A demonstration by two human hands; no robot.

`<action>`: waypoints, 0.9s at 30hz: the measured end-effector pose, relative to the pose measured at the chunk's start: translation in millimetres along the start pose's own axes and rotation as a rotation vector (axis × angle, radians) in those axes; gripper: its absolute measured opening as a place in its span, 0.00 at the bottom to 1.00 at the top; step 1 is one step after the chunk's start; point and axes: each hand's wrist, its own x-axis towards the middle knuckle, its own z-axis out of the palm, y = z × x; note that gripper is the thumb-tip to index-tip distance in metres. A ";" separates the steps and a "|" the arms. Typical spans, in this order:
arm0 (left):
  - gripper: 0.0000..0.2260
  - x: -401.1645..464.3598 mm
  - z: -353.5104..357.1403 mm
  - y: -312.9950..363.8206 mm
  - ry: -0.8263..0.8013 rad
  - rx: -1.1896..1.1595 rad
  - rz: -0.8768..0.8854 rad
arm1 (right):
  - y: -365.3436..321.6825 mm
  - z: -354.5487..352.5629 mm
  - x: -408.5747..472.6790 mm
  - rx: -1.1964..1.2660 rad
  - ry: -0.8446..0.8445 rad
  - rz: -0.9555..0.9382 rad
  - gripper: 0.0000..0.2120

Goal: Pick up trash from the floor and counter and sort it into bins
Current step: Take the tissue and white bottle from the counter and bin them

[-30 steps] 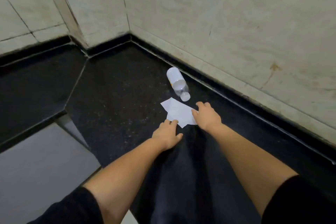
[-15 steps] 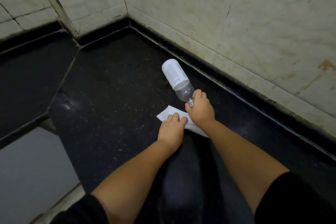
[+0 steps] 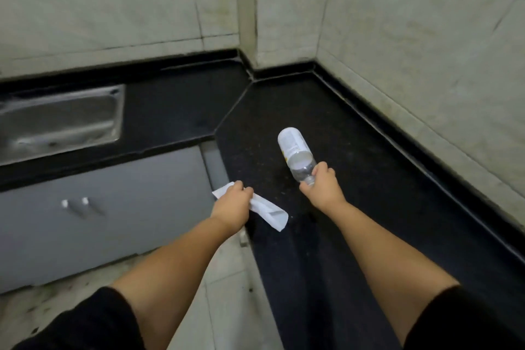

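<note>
My right hand (image 3: 322,186) grips a clear plastic bottle (image 3: 295,152) with a white label by its neck, and the bottle's base points away from me above the black counter (image 3: 355,150). My left hand (image 3: 231,204) is closed on a white sheet of paper (image 3: 270,212), folded and crumpled, which sticks out on both sides of the fist. That hand hovers over the counter's left edge. Both items are lifted off the counter surface.
A steel sink (image 3: 56,122) is set in the counter at the left. Below it are grey cabinet doors (image 3: 113,207) with two small knobs (image 3: 75,203). Tiled walls (image 3: 412,51) close off the corner behind and to the right. Pale floor tiles (image 3: 227,307) lie below.
Both hands lay on the counter at the paper and the bottle's neck. They have since closed on them, lifted them and drawn back left. The view has swung left, revealing the sink.
</note>
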 end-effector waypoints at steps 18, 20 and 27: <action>0.10 -579.0 15.0 -311.6 0.353 -0.213 -1.069 | -269.4 293.6 -412.3 -0.331 -0.620 -0.797 0.10; 0.10 -634.1 33.4 -312.9 0.367 -0.269 -1.189 | -285.1 323.2 -458.3 -0.373 -0.694 -0.897 0.11; 0.08 -802.5 115.1 -288.2 0.408 -0.463 -1.581 | -301.1 408.2 -603.3 -0.553 -0.913 -1.219 0.15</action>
